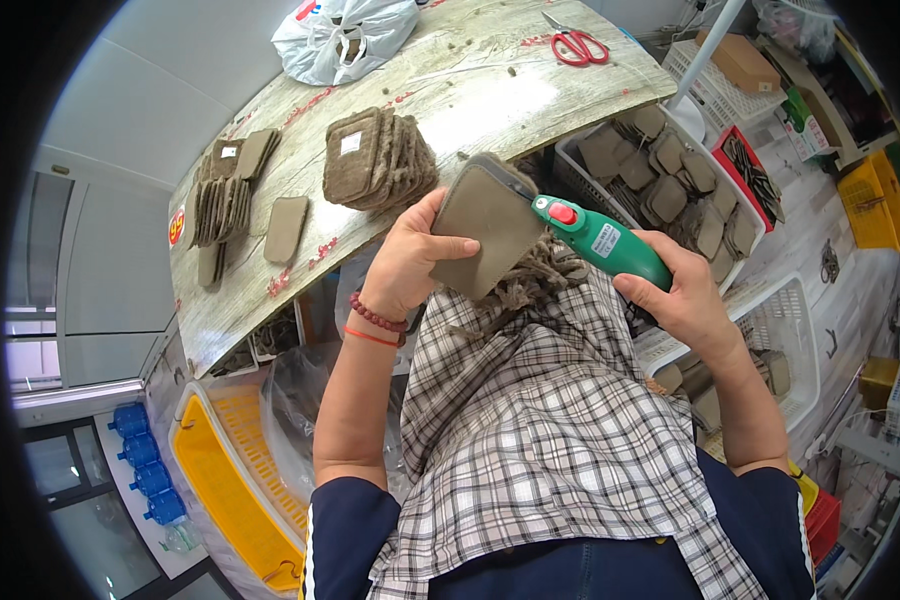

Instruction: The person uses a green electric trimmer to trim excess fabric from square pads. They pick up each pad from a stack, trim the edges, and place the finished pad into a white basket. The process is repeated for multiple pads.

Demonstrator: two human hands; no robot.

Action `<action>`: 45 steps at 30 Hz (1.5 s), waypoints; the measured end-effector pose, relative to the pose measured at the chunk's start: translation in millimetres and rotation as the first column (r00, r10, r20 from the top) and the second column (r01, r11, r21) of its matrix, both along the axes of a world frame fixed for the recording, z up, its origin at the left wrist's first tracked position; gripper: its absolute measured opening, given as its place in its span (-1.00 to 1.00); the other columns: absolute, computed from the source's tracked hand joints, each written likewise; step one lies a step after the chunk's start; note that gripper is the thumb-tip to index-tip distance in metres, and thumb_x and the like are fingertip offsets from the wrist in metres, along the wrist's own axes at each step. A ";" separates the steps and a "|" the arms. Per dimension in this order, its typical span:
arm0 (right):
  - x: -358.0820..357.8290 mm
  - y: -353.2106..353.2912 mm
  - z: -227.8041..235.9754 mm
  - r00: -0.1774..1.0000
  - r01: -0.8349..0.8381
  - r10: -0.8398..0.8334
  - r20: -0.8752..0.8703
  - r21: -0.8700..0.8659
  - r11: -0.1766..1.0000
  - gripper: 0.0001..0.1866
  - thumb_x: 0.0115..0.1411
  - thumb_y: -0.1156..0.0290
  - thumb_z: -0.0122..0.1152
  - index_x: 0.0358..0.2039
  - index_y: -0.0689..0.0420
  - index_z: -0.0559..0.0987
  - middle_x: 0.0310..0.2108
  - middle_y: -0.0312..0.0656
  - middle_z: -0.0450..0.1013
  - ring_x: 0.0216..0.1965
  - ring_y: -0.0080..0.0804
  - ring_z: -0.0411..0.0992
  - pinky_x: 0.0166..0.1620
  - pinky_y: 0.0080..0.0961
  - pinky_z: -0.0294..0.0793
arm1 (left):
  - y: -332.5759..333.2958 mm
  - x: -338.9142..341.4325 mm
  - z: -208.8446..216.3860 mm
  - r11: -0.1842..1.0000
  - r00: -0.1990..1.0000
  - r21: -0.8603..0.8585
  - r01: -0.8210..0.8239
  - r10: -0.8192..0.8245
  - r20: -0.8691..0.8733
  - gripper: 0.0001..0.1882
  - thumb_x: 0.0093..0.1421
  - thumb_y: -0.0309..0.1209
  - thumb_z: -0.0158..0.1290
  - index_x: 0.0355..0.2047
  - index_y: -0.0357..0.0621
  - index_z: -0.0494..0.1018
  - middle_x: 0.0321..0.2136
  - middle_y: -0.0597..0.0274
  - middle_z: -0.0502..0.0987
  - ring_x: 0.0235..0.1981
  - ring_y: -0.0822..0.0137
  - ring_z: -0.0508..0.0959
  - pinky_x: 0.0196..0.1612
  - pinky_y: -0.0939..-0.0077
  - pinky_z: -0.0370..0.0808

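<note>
Pinched between the thumb and fingers of my left hand (405, 255) is a rounded olive-brown fabric pad (485, 225), its smooth side up. My right hand (685, 295) wraps round a green electric trimmer (610, 245) with a red button. The trimmer's dark head lies against the pad's upper right edge; the exact contact is hard to make out. Below the pad, brown fluffy trimmings (530, 275) lie on the checked apron (560, 440) over my lap. Just beyond my left hand, a stack of fleecy brown pads (375, 160) stands on the table (470, 105).
More pads (220, 205) are stacked at the table's left, beside a single pad (286, 230). Red-handled scissors (578, 47) and a white plastic bag (345, 40) lie at the far side. White baskets of pads (660, 170) stand at right, a yellow basket (225, 480) at lower left.
</note>
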State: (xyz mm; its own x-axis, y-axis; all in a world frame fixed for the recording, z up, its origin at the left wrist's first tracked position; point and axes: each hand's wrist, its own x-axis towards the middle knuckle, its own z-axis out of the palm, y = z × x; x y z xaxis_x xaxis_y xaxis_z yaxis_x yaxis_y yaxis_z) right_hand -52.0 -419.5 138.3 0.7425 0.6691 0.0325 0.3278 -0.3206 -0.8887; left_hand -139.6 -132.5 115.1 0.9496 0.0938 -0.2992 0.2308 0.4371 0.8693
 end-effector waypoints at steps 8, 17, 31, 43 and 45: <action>-1.5 13.3 -3.5 0.988 0.024 -0.023 -0.150 0.000 1.000 -0.56 0.13 0.15 0.30 -0.14 0.23 0.51 -0.50 -0.27 0.45 -0.49 -0.60 0.37 -0.39 -0.59 0.38 | -7.4 0.1 -13.0 0.994 0.990 0.016 0.104 -0.101 -0.100 -0.38 0.01 -0.77 0.05 0.13 -0.25 0.27 -0.12 0.18 0.52 -0.13 0.38 0.55 -0.07 0.46 0.52; 10.7 8.3 -3.1 0.896 -0.030 0.029 -0.443 0.004 1.000 -0.65 0.15 0.14 0.27 -0.30 0.21 0.54 -0.56 -0.35 0.42 -0.59 -0.68 0.31 -0.50 -0.69 0.32 | 23.0 -2.7 -8.2 0.951 0.994 0.307 0.050 -0.017 -0.108 -0.63 -0.01 -0.71 0.14 -0.17 -0.20 0.39 -0.31 0.27 0.54 -0.31 0.45 0.56 -0.26 0.59 0.51; 14.4 4.3 -5.7 0.859 -0.196 0.165 -0.485 -0.014 0.980 -0.57 0.12 0.09 0.30 -0.23 0.23 0.55 -0.52 -0.34 0.43 -0.54 -0.67 0.35 -0.47 -0.67 0.38 | 29.9 -12.1 4.3 0.900 0.985 0.433 0.046 0.032 -0.171 -0.75 -0.03 -0.61 0.25 -0.31 -0.20 0.50 -0.41 0.27 0.59 -0.42 0.49 0.57 -0.32 0.61 0.51; 13.6 18.3 1.7 0.906 -0.262 0.217 -0.363 -0.080 0.962 -0.52 0.10 0.13 0.32 -0.12 0.27 0.52 -0.46 -0.28 0.42 -0.44 -0.58 0.38 -0.36 -0.57 0.37 | 1.2 1.0 8.8 0.783 0.979 0.589 0.200 -0.184 -0.088 -0.30 -0.14 -0.65 0.26 0.10 -0.26 0.36 -0.15 0.21 0.53 -0.22 0.50 0.53 -0.09 0.63 0.45; 15.4 22.4 1.4 0.897 -0.268 0.221 -0.383 -0.071 0.961 -0.52 0.11 0.14 0.32 -0.13 0.27 0.53 -0.46 -0.28 0.41 -0.43 -0.58 0.38 -0.36 -0.58 0.37 | 3.1 2.7 0.1 0.775 0.977 0.598 0.203 -0.197 -0.076 -0.19 -0.16 -0.66 0.27 0.18 -0.27 0.28 -0.02 0.15 0.47 -0.13 0.49 0.50 -0.04 0.62 0.43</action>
State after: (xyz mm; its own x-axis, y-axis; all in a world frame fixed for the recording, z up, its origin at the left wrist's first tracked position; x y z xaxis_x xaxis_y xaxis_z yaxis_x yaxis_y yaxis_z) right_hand -36.6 -397.1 139.7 0.4982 0.8127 -0.3021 0.0663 -0.3831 -0.9213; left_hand -136.9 -129.4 115.2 0.9648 0.0648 -0.2549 0.2630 -0.2282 0.9374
